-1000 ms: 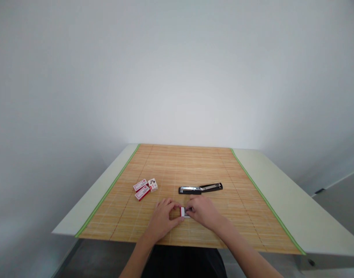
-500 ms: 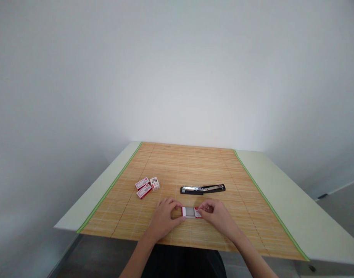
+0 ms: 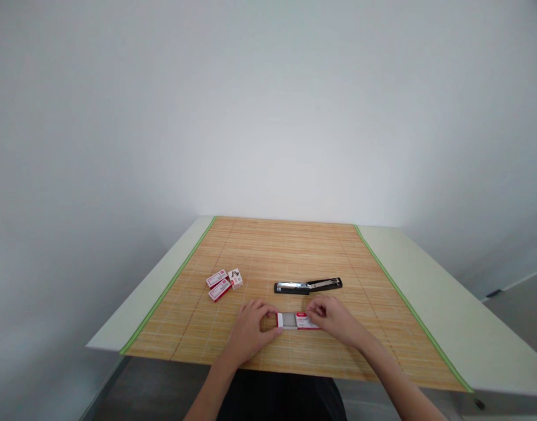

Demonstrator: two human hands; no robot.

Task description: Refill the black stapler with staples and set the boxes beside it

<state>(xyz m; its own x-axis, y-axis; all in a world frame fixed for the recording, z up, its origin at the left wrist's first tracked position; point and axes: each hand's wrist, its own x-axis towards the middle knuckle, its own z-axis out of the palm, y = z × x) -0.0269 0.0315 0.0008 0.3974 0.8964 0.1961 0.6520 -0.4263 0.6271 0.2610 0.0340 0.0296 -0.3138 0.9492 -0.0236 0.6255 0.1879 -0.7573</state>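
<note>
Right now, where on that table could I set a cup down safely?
Bare: the far half of the bamboo mat, behind the stapler and the three small boxes, and its right side. Crowded: the near middle, where the left hand and right hand hold the slid-open box.

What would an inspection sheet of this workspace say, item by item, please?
Surface: bamboo mat with green edges on a pale table.
Job's things: staple box, sleeve slid partly off its tray.
Clutter: stapler lying open behind the box; three small boxes at left.
Grips: left hand holds the tray end, right hand the sleeve.
Cables: nothing seen.
Surroundings: white wall, grey floor.
</note>
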